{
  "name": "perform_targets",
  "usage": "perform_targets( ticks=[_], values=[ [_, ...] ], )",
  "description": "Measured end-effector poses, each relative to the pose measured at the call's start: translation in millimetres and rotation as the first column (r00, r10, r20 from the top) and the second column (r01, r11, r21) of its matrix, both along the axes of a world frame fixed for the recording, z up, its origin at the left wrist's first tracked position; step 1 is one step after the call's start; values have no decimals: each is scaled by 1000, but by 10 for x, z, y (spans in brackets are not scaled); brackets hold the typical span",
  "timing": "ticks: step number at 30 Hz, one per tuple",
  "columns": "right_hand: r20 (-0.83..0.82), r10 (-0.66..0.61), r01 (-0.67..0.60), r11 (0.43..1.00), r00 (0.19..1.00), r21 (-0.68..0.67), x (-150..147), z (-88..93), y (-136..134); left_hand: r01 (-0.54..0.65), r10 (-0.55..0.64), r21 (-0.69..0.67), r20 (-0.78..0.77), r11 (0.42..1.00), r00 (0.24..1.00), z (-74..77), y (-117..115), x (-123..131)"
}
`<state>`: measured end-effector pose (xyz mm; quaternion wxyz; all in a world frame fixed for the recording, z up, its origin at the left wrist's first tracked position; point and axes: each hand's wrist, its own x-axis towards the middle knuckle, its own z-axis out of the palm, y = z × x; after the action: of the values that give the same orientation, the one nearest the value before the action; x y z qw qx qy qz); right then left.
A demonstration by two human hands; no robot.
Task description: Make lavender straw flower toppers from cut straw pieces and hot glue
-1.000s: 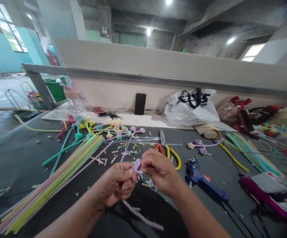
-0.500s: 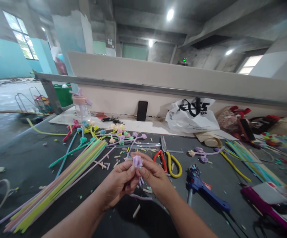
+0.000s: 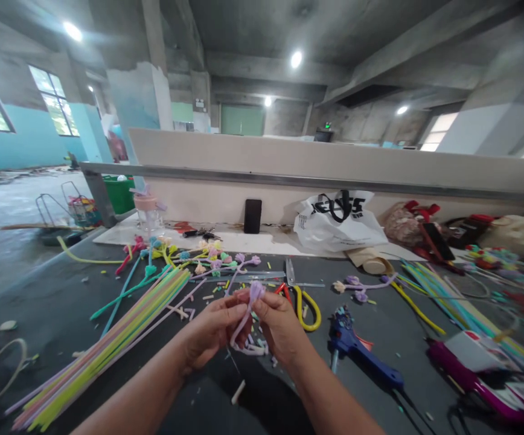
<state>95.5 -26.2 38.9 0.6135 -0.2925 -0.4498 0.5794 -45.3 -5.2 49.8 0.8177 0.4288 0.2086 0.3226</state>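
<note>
Between my fingertips is a lilac pipe-cleaner flower (image 3: pixel 256 291), its fuzzy head pointing up and its stem curling down below. My left hand (image 3: pixel 219 326) pinches the stem side with thumb and fingers. My right hand (image 3: pixel 280 320) is closed on the flower's base from the other side. Just beyond the right hand lie scissors (image 3: pixel 308 309) with red and yellow handles, their blades pointing away. A blue glue gun (image 3: pixel 361 347) rests to the right of that hand. To the left is a bundle of coloured pipe cleaners (image 3: pixel 121 338).
Finished pipe-cleaner flowers (image 3: pixel 198 260) lie at the back left, and a lilac sprig (image 3: pixel 361 287) at the right. A phone (image 3: pixel 253 216) leans on the back panel beside a white bag (image 3: pixel 338 220). Small cut scraps (image 3: pixel 238 393) litter the dark table.
The lilac flower has turned in my fingers, so its side and curling stem now show instead of its open face. My view has tilted up slightly.
</note>
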Motion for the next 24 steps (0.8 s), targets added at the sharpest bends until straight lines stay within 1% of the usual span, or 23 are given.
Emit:
perform_targets(
  ticks=[1, 2, 3, 4, 5, 6, 7, 8, 9, 10, 11, 12, 13, 14, 15, 16, 17, 18, 20, 22, 24],
  values=[
    [-40, -35, 35, 999, 999, 1, 24, 25, 8, -28, 28, 12, -10, 1000, 1000, 39, 33, -9],
    [-67, -80, 80, 997, 995, 1, 53, 52, 16, -99, 99, 25, -24, 995, 995, 82, 82, -15],
    [-83, -122, 122, 992, 989, -6, 82, 77, 24, -217, 218, 38, -40, 975, 975, 130, 146, -15],
    [-91, -152, 151, 988, 984, -23, 111, 100, 32, -374, 376, 44, -56, 926, 925, 183, 222, -5],
    [-94, -167, 163, 986, 982, -44, 137, 117, 38, -556, 556, 19, -64, 831, 829, 242, 302, 18],
    [-92, -169, 164, 984, 981, -64, 159, 128, 44, -625, 625, 16, -40, 780, 779, 308, 378, 56],
    [-83, -171, 165, 983, 982, -75, 178, 132, 48, -656, 656, 19, -13, 755, 754, 378, 440, 109],
    [-61, -180, 176, 982, 982, -71, 194, 130, 51, -669, 669, 26, 14, 743, 743, 449, 481, 174],
    [-19, -205, 204, 978, 979, -50, 208, 124, 52, -668, 667, 41, 42, 743, 744, 514, 494, 247],
    [50, -258, 259, 966, 965, -4, 223, 114, 50, -657, 654, 60, 69, 751, 754, 567, 478, 321],
    [146, -340, 333, 940, 929, 70, 239, 104, 45, -636, 630, 84, 91, 767, 771, 604, 435, 389],
    [257, -439, 407, 897, 861, 171, 256, 94, 37, -609, 600, 119, 109, 784, 793, 618, 372, 445],
    [361, -541, 459, 839, 759, 293, 275, 87, 26, -578, 563, 201, 128, 791, 816, 608, 295, 484],
    [443, -631, 476, 774, 637, 418, 293, 83, 15, -558, 552, 271, 106, 784, 827, 576, 215, 503],
    [494, -701, 461, 712, 515, 530, 309, 80, 4, -546, 553, 321, 77, 774, 830, 528, 138, 504],
    [515, -753, 423, 657, 410, 624, 323, 78, -4, -533, 552, 349, 51, 771, 832, 470, 72, 488],
    [516, -788, 373, 614, 335, 695, 334, 76, -9, -510, 538, 354, 22, 784, 843, 413, 18, 460],
    [504, -815, 325, 577, 285, 750, 340, 73, -9, -475, 515, 353, -23, 806, 857, 362, -22, 426],
    [467, -852, 239, 517, 236, 822, 343, 64, 2, -397, 454, 334, -111, 855, 884, 302, -66, 359],
    [428, -874, 179, 471, 232, 864, 335, 52, 18, -346, 403, 299, -152, 889, 903, 295, -75, 318],
    [403, -882, 145, 444, 244, 884, 321, 42, 31, -322, 378, 282, -171, 904, 910, 315, -69, 305]
  ],
)
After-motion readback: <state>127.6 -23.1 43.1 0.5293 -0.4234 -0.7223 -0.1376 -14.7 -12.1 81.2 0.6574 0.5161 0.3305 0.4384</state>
